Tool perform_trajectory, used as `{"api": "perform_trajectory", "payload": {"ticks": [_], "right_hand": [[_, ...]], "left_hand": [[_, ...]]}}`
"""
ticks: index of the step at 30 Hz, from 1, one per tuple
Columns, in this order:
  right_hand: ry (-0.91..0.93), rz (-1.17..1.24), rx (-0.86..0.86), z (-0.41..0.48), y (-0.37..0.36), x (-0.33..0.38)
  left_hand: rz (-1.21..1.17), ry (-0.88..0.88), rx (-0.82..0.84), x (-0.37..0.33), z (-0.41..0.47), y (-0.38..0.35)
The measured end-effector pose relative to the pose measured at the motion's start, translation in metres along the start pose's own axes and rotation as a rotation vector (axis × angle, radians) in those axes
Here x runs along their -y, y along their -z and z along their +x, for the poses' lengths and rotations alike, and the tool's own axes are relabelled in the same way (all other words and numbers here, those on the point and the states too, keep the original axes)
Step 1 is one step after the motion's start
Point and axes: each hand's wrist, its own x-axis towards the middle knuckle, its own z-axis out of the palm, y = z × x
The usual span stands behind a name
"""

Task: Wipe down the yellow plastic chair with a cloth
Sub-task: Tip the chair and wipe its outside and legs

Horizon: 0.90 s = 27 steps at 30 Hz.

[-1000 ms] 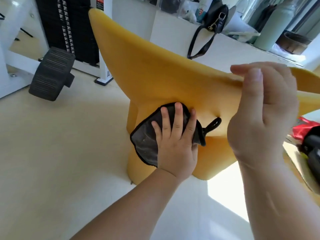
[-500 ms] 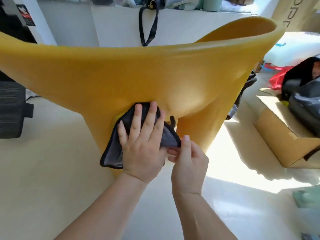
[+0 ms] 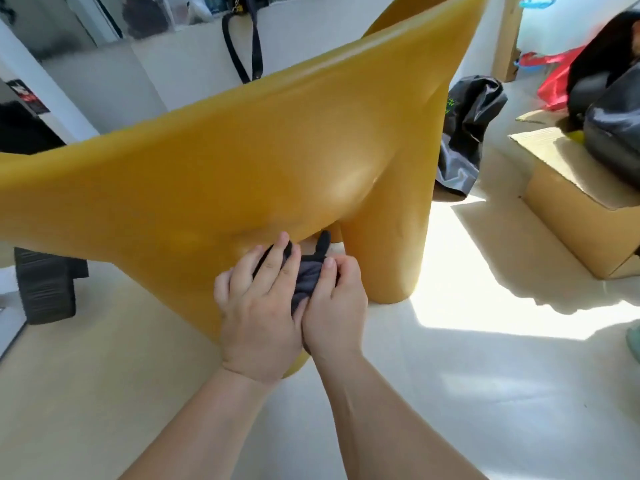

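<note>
Head view: the yellow plastic chair (image 3: 277, 150) fills most of the frame. Its broad curved shell runs from the left edge up to the top right, and one thick leg stands on the pale floor (image 3: 104, 375) at right of centre. The dark cloth (image 3: 306, 271) is bunched against the chair low on the shell, where the shell meets the legs, and a small loop of it sticks up beside the leg.

Both hands meet on the cloth. The left hand (image 3: 259, 306) lies flat with its fingers nearly straight and slightly spread, pressing the cloth and the yellow plastic beside it. The right hand (image 3: 334, 306) touches the left one, its fingers curled and its thumb on top, pinching the gathered right side of the cloth.

A black ribbed pad (image 3: 45, 285) sits behind the chair at far left. A black strap (image 3: 242, 46) hangs down a white wall above the shell. At right, a crumpled black bag (image 3: 464, 133) lies just behind the leg. Near it stands an open cardboard box (image 3: 571, 209), with red fabric (image 3: 557, 81) further back. Sunlight falls in a bright patch on the floor between leg and box.
</note>
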Motion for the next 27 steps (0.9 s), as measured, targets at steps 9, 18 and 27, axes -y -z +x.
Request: {"api": "perform_trajectory", "payload": {"ticks": [9,18,27], "right_hand": [[-0.029,0.19,-0.132,0.036,0.01,0.009],[-0.055,0.118,-0.255,0.076,0.033,-0.008],[0.306,0.066,-0.136,0.132,0.053,0.02]], "left_hand": [[-0.033,-0.19,-0.012,0.001,0.018,0.025],[0.291,-0.3,-0.217,-0.033,0.104,0.061],[0.364,-0.254,-0.207,-0.036,0.122,0.044]]}}
